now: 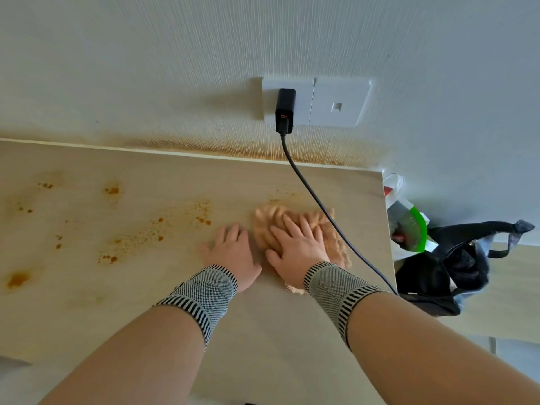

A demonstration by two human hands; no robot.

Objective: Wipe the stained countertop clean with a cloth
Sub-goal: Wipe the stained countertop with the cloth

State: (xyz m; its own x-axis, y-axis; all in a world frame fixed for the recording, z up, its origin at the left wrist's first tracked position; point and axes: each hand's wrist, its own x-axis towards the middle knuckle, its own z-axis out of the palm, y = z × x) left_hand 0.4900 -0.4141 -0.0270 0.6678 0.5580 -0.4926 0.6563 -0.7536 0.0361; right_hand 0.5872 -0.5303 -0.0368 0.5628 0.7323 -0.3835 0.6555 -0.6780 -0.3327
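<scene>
I see the right grip [295,244] flat, fingers straight, pressing the orange cloth [270,220] onto the table [263,331]. Left grip [230,247] lies flat just left of the cloth. Orange stains [157,226] farther left.

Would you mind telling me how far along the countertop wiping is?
Early. In hand: the right hand presses the cloth flat near the cable; the left hand rests on the countertop. Left: orange stains across the left side.

Matt wood countertop [163,287] — fluffy cloth [268,220].
</scene>
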